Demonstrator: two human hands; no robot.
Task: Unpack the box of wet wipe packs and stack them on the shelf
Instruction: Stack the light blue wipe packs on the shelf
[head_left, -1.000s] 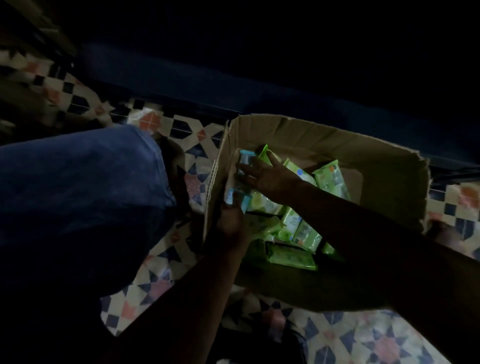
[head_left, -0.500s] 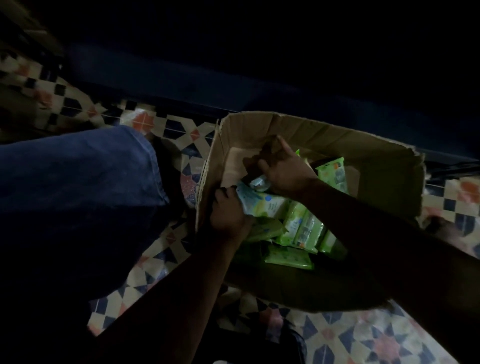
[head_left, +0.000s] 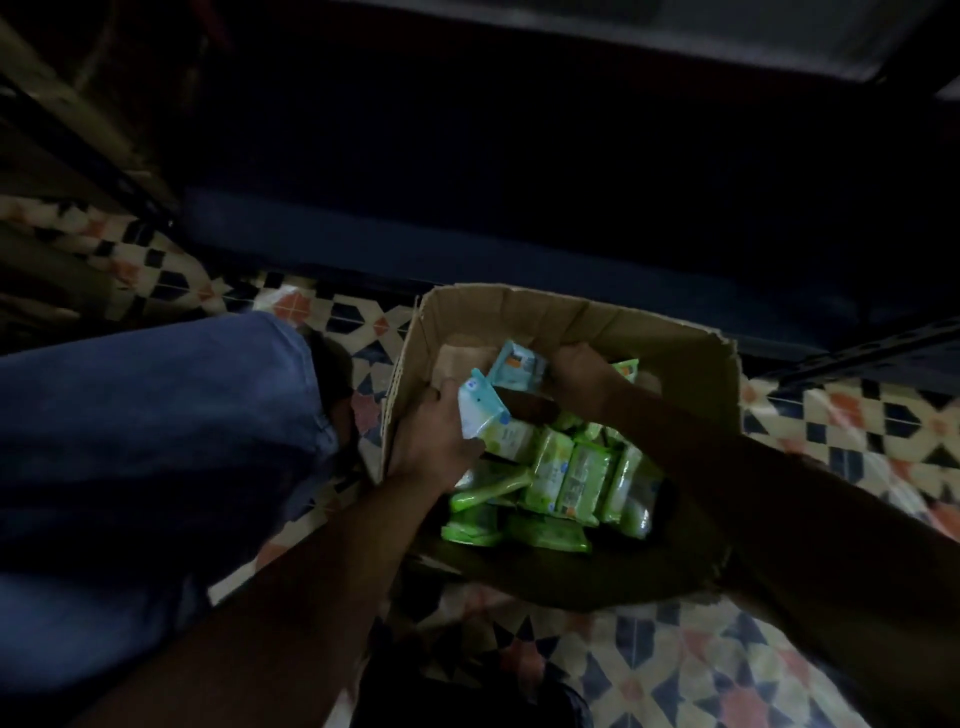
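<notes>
An open cardboard box (head_left: 519, 312) stands on the patterned floor, holding several green wet wipe packs (head_left: 566, 473). My left hand (head_left: 434, 441) is inside the box at its left wall, shut on a white and pale blue wipe pack (head_left: 485, 413). My right hand (head_left: 579, 376) reaches in farther back and grips another pale blue pack (head_left: 514, 366) near the box's far wall. The dim light hides how many packs lie under my hands.
My bent knee in blue jeans (head_left: 156, 426) fills the left side, close to the box. A dark blue shelf base (head_left: 467, 244) runs across behind the box. Patterned tile floor (head_left: 857, 431) surrounds the box.
My left hand has taken hold of a pale blue pack and lifted its end up. My right hand shifted to the back of the box onto another pack. The view tilted up slightly.
</notes>
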